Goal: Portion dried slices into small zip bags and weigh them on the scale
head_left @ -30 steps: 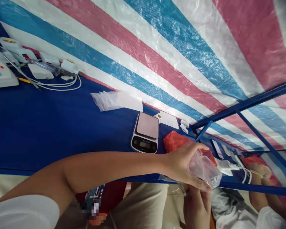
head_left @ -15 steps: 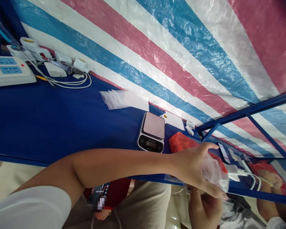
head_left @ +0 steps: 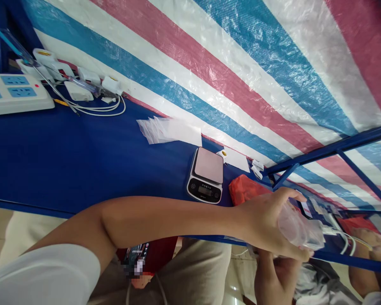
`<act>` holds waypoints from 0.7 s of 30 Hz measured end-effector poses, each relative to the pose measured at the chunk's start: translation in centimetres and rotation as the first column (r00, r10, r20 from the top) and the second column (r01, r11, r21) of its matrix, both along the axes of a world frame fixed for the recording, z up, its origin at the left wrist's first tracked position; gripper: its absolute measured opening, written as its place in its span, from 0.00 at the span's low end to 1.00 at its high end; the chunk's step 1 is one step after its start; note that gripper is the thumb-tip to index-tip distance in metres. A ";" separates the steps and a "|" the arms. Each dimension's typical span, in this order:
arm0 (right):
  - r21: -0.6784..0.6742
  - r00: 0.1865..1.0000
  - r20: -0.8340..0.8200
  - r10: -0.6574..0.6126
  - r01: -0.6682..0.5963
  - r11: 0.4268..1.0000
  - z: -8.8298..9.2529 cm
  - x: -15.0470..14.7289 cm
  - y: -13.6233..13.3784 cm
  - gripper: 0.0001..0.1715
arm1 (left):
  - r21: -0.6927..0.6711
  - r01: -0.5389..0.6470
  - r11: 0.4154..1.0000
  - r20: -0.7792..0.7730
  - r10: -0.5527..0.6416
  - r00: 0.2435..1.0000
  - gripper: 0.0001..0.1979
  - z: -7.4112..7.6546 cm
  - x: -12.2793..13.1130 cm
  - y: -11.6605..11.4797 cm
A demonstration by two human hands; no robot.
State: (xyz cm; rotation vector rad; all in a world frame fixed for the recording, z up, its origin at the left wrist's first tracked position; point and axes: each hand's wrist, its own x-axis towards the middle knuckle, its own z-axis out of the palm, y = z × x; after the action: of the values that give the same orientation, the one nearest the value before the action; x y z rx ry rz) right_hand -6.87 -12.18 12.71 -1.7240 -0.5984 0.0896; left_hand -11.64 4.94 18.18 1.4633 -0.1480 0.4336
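Note:
My left hand reaches across from the left, its thumb and fingers wrapped round a clear plastic container, cup-like and see-through. Below it my right hand comes up from the lower edge, and its fingers are mostly hidden behind the left hand. A crumpled red plastic bag lies just beyond my left wrist. Beside that bag, a small digital scale with a bare weighing plate stands on the blue table.
Thin clear bags and white paper lie along the striped sheet. A power strip, white plugs and cables fill the far left. Blue metal bars stand at right. A co-worker's hand is beyond them.
My left hand has shifted slightly to the right with the clear container, which now shows more of its end beyond the fingers. The whole view has moved a little.

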 end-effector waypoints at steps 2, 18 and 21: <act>0.086 0.990 -0.138 0.010 0.002 0.996 0.1 -0.7 0.4 0.39 | -0.006 0.000 1.000 0.033 0.001 0.999 0.52 0.0 -0.1 0.0; 0.349 0.887 -0.429 0.174 -0.015 0.937 0.6 -1.7 1.6 0.48 | 0.248 -0.009 0.969 0.278 -0.062 0.959 0.48 0.1 0.0 -1.0; 0.355 0.902 -0.386 0.195 -0.050 0.934 1.4 -2.0 1.9 0.51 | 0.239 0.007 0.971 0.288 -0.078 0.955 0.47 0.5 -0.3 -0.8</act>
State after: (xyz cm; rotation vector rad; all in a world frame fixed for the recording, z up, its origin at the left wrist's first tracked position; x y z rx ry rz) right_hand -8.90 -10.30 14.08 -1.2773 -0.3767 0.4135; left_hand -11.91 4.10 18.63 1.6179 -0.4839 0.6150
